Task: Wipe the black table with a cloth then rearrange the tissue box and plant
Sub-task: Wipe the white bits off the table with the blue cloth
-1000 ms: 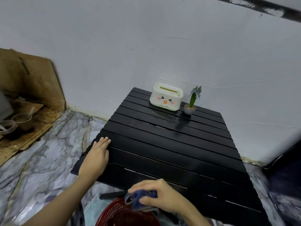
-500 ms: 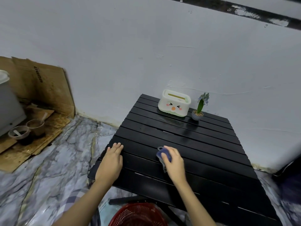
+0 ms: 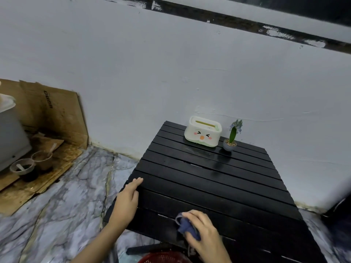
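Note:
A black slatted table (image 3: pixel 209 179) stands against the white wall. At its far edge sit a white tissue box (image 3: pixel 202 134) with a cartoon face and, to its right, a small potted plant (image 3: pixel 231 138) with a green stem and bluish flower. My right hand (image 3: pixel 205 234) presses a bunched blue cloth (image 3: pixel 187 225) onto the table's near slats. My left hand (image 3: pixel 127 200) lies flat, palm down, on the table's near left edge and holds nothing.
A red plastic basket (image 3: pixel 163 258) sits below the table's near edge. Stained cardboard (image 3: pixel 55 114) leans on the wall at left, with two cups (image 3: pixel 32 164) and a white appliance (image 3: pixel 9 133) on more cardboard. The floor is grey marble-patterned.
My right hand went with the cloth from above the basket onto the middle slats, then drew back toward the near edge. The left hand stayed on the table's left edge.

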{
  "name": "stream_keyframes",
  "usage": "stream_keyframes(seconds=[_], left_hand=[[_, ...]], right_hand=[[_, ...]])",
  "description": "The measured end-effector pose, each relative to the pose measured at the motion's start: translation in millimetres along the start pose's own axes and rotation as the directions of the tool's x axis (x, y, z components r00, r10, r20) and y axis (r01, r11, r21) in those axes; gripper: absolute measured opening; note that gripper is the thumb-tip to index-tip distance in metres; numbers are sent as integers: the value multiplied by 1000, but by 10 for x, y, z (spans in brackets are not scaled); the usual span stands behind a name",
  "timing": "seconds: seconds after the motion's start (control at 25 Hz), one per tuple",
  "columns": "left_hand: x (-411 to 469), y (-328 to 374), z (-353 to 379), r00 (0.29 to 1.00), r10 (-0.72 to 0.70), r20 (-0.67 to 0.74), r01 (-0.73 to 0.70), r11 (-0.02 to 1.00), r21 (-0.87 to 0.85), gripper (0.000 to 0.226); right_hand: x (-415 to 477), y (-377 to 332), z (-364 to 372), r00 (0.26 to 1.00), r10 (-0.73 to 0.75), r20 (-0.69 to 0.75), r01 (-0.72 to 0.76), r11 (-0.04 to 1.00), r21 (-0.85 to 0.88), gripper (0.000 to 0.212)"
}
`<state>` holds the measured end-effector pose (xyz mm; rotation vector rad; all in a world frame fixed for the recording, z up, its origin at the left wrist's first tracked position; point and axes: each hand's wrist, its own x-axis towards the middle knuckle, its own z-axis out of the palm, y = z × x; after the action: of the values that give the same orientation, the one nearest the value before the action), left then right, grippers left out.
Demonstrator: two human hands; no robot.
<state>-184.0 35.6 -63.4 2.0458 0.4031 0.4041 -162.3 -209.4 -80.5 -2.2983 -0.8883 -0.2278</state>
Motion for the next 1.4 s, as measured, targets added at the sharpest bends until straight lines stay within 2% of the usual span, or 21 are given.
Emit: stream_keyframes(seconds=[0.04, 0.12, 0.24, 0.32, 0.36, 0.44, 0.52, 0.64, 0.72, 0.8, 0.88, 1.0, 1.08, 1.16, 1.24, 1.32, 1.4], left_hand=[[19, 1, -35, 1000, -16, 9, 16, 999, -46, 43], [86, -36, -73, 998, 3, 62, -1, 999, -32, 43], [167, -158, -66, 992, 55, 113, -57, 998, 16, 48], [159, -205, -62, 987, 62, 151, -62, 998, -6, 56], [146, -207, -59, 986, 69, 151, -67, 998, -21, 62], [147, -189, -62, 987, 69, 146, -66, 998, -22, 66], [153, -181, -54, 987, 70, 144, -72, 997, 12, 55], [149, -173, -36, 989, 68, 128, -73, 997, 39, 47], [150, -154, -33, 991, 51, 127, -59, 996, 62, 45], [138, -154, -31, 987, 63, 151, -77, 993, 87, 44], [121, -166, -42, 983, 78, 164, -95, 990, 101, 43], [123, -167, -39, 985, 89, 149, -106, 988, 110, 42], [126, -162, -10, 981, 107, 160, -126, 985, 118, 41], [132, -175, 0, 977, 124, 171, -144, 984, 109, 40], [133, -175, -14, 983, 120, 141, -127, 991, 40, 39], [133, -180, -40, 992, 110, 67, -105, 992, -68, 42], [127, -159, -81, 995, 97, -37, -102, 982, -159, 52]], right_hand=[[15, 203, -118, 997, 48, -66, -51, 997, -51, 42], [206, 520, -295, 964, 209, -164, -225, 971, -85, 39], [828, 791, -212, 853, 441, -280, -483, 870, -101, 35], [1319, 795, 8, 803, 510, -309, -565, 817, -120, 35], [1535, 763, 133, 802, 521, -293, -576, 805, -143, 36], [1908, 628, 402, 837, 497, -230, -538, 823, -181, 38], [2122, 396, 655, 887, 441, -139, -458, 879, -132, 39], [2036, -8, 895, 970, 238, 44, -238, 971, -2, 40], [1735, -197, 885, 986, 80, 143, -87, 995, 45, 41], [1368, -210, 729, 988, -14, 152, 4, 998, 65, 42], [1066, 8, 466, 993, -10, 117, 5, 999, 45, 42], [943, 595, 3, 986, 165, 3, -165, 986, -30, 40], [1131, 863, -81, 941, 308, -143, -321, 944, -80, 39], [1504, 802, 132, 881, 411, -235, -444, 889, -110, 36], [1873, 494, 510, 898, 387, -211, -414, 904, -108, 29], [2042, 81, 886, 952, 282, -118, -292, 954, -73, 25], [1944, -316, 1120, 987, 157, -17, -157, 987, -33, 32]])
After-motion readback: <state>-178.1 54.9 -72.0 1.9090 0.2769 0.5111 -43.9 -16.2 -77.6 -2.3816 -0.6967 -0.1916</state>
